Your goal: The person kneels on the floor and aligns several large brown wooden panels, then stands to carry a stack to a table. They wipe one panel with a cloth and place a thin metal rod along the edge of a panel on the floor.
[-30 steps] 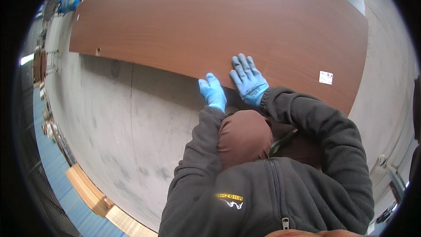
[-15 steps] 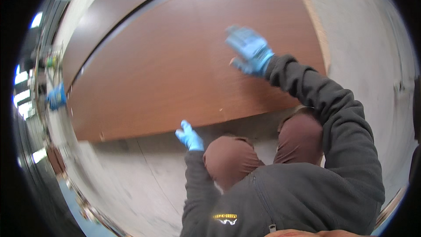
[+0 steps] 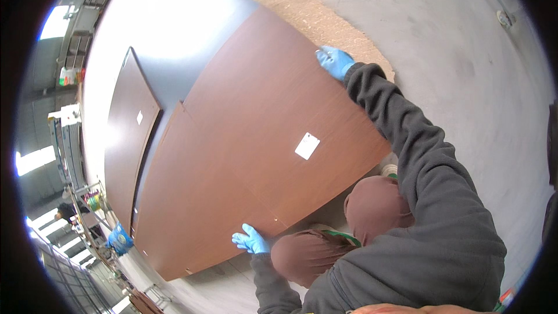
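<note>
A large brown panel [image 3: 250, 116] with a wood-like face lies flat in front of my knees, with a small white label [image 3: 307, 146] on its right part. My left hand [image 3: 251, 239], in a blue glove, is at the panel's near edge, fingers spread and holding nothing. At the far right edge is my right hand [image 3: 336, 63], also gloved in blue. Its fingers are bent over that edge and slightly blurred.
Further left lies another dark brown panel [image 3: 129, 134] with a white label [image 3: 139, 117]. A shiny dark sheet [image 3: 174, 72] shows beneath the panels. A tan board [image 3: 302, 3] sticks out beyond the right edge. At left stand a blue bag [image 3: 120, 238] and racks.
My view has turned, so the panels appear rotated. My right hand has moved from over the panel to its far right edge. The white label shows now; my left hand stays near the front edge.
</note>
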### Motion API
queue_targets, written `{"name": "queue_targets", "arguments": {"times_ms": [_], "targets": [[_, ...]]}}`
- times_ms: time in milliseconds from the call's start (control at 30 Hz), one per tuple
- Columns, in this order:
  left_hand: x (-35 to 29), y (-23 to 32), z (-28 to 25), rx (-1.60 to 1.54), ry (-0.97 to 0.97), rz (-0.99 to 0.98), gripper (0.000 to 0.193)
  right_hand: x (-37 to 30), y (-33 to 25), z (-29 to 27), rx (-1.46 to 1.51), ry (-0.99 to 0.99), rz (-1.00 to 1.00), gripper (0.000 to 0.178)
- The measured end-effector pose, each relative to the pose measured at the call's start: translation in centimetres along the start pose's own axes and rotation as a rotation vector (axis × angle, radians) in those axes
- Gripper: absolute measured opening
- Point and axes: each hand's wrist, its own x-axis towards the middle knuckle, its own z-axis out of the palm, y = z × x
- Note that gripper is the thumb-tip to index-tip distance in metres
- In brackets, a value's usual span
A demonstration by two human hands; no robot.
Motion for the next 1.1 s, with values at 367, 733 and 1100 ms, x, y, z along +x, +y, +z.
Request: {"name": "queue_targets", "arguments": {"times_ms": [367, 733, 1100], "targets": [[3.4, 0.2, -0.6, 0.213, -0.064, 0.149, 0.09, -1.4, -1.4, -1.3, 0.026, 0.001, 0.006, 0.053], [-13.6, 19.5, 0.3, 0.32, -0.005, 1.594, 0.095, -16.0, 13.2, -9.8, 0.403, 0.209, -0.049, 0.044], [-21.2, 21.2, 7.5, 0.55, -0.015, 2.105, 0.065, -27.8, 15.2, -6.3, 0.121, 0.296, -0.502, 0.069]]}}
